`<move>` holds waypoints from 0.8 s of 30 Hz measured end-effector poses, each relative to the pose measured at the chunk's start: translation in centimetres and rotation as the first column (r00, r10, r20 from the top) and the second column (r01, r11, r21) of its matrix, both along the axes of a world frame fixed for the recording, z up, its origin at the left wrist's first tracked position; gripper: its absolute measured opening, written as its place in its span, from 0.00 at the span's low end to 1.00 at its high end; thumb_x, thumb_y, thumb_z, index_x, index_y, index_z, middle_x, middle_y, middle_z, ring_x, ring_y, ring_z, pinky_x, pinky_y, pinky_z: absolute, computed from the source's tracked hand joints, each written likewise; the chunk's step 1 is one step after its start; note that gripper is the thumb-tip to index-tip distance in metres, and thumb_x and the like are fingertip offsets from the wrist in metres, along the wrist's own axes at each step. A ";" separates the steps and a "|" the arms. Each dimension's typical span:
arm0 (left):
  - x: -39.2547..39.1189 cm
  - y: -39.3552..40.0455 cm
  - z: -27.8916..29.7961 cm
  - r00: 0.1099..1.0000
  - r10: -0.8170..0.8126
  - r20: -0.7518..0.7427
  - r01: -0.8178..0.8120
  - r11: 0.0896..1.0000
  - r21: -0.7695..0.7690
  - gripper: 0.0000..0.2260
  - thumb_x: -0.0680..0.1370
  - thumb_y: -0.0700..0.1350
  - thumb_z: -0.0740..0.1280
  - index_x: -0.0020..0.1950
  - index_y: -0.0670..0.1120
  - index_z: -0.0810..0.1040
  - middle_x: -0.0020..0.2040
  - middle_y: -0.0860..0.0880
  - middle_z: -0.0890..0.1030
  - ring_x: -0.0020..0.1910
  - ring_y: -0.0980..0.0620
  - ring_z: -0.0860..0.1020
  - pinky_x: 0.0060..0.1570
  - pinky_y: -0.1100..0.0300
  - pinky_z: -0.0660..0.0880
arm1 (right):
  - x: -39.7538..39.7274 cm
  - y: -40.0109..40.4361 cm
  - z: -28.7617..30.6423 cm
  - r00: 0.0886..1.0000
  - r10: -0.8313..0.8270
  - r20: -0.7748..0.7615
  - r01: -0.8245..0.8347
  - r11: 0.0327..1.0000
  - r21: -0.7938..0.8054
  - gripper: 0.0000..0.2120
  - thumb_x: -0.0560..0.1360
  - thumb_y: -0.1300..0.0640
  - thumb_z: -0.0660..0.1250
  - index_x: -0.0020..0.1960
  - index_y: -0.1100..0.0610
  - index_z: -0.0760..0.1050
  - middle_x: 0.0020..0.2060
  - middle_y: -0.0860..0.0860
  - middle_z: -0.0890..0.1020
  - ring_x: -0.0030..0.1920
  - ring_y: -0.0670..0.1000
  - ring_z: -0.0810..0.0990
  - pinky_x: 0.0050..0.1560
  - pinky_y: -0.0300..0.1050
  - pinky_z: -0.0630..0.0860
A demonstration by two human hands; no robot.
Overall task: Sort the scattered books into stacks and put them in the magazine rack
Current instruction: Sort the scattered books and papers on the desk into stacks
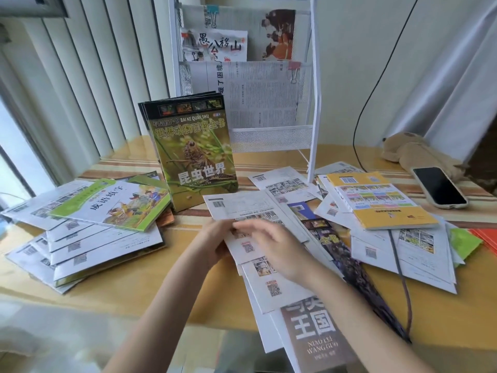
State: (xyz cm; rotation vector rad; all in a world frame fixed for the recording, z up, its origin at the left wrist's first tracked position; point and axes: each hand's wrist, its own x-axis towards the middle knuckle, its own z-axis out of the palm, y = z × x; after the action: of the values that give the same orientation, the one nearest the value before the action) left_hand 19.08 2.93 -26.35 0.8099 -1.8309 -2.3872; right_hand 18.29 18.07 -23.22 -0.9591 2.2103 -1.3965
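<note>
Sitting at the back of the tabletop (129, 275), white magazine rack (314, 103) already holds some papers. Scattered books cover the rest, insect book (193, 152) standing upright. Left hand (215, 243) grips a white booklet (242, 208); right hand (274, 246) rests on it, fingers loose.

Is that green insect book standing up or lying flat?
Standing upright. The insect book rests on its bottom edge on the table, cover facing the camera, in front of the white magazine rack, while the other books lie flat.
</note>
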 end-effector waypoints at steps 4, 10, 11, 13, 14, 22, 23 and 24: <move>0.3 -1.6 1.0 0.999 0.003 0.033 -0.005 0.997 0.077 0.09 0.77 0.35 0.65 0.56 0.38 0.74 0.41 0.41 0.84 0.32 0.47 0.83 0.35 0.53 0.82 | -3.8 7.2 1.8 0.965 -0.166 -0.202 0.148 0.984 -0.098 0.31 0.75 0.73 0.56 0.63 0.38 0.69 0.66 0.35 0.70 0.67 0.39 0.68 0.62 0.34 0.69; -0.2 -2.1 4.1 0.957 -0.267 0.116 0.250 0.958 0.141 0.09 0.78 0.41 0.61 0.47 0.37 0.77 0.32 0.41 0.83 0.25 0.48 0.81 0.22 0.59 0.77 | -9.9 9.0 0.6 0.993 -0.046 -0.113 0.056 0.995 0.087 0.39 0.65 0.35 0.72 0.71 0.37 0.59 0.67 0.32 0.61 0.75 0.42 0.53 0.65 0.35 0.60; -0.5 -1.8 4.3 0.935 -0.331 0.123 0.312 0.938 0.152 0.09 0.76 0.42 0.64 0.49 0.37 0.78 0.36 0.41 0.84 0.27 0.49 0.82 0.24 0.60 0.78 | -10.7 9.0 0.2 0.996 -0.023 -0.090 0.026 0.999 0.032 0.36 0.63 0.36 0.74 0.68 0.39 0.67 0.63 0.34 0.68 0.73 0.45 0.61 0.66 0.38 0.63; -1.2 -1.8 4.0 0.915 -0.388 0.115 0.376 0.920 0.110 0.22 0.67 0.45 0.74 0.58 0.37 0.77 0.45 0.43 0.85 0.33 0.53 0.83 0.30 0.63 0.79 | -10.3 7.8 0.6 0.980 -0.071 -0.188 0.058 0.996 -0.073 0.23 0.61 0.45 0.78 0.55 0.39 0.79 0.53 0.38 0.80 0.61 0.43 0.76 0.66 0.45 0.68; -1.2 -1.9 4.0 0.919 -0.388 0.075 0.373 0.914 0.161 0.29 0.64 0.45 0.78 0.62 0.35 0.76 0.50 0.41 0.83 0.35 0.52 0.84 0.31 0.63 0.80 | -9.4 6.9 1.5 0.965 -0.170 -0.200 0.139 0.977 -0.160 0.14 0.63 0.47 0.77 0.48 0.42 0.81 0.47 0.42 0.84 0.54 0.43 0.80 0.63 0.44 0.70; -0.5 -1.0 4.7 0.942 -0.102 -0.319 -0.136 0.752 -0.645 0.34 0.74 0.72 0.46 0.54 0.49 0.79 0.53 0.45 0.80 0.56 0.46 0.78 0.57 0.45 0.75 | -8.3 6.0 1.6 0.914 -0.399 -0.069 0.309 0.797 -0.520 0.08 0.75 0.61 0.66 0.39 0.52 0.73 0.31 0.40 0.80 0.34 0.36 0.77 0.42 0.31 0.72; -0.6 -1.1 4.7 0.898 -0.156 -0.411 -0.166 0.744 -0.647 0.33 0.75 0.70 0.44 0.55 0.49 0.78 0.53 0.50 0.81 0.56 0.50 0.78 0.58 0.49 0.75 | -8.3 5.9 1.5 0.923 -0.383 -0.045 0.308 0.801 -0.513 0.07 0.76 0.61 0.65 0.40 0.53 0.72 0.33 0.42 0.80 0.35 0.36 0.77 0.42 0.30 0.72; -0.4 -0.6 5.3 0.860 -0.197 -0.471 -0.119 0.820 -0.560 0.30 0.76 0.68 0.45 0.57 0.52 0.78 0.53 0.56 0.82 0.56 0.55 0.79 0.56 0.55 0.76 | -8.2 5.8 1.3 0.936 -0.351 -0.023 0.294 0.818 -0.494 0.05 0.76 0.60 0.65 0.42 0.54 0.73 0.36 0.44 0.80 0.37 0.37 0.77 0.43 0.29 0.72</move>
State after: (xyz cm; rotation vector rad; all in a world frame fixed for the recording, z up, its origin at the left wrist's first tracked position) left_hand 18.69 2.32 -21.05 0.0548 -2.1204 -1.6388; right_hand 10.07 23.84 -21.91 -0.8478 2.2233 -2.1825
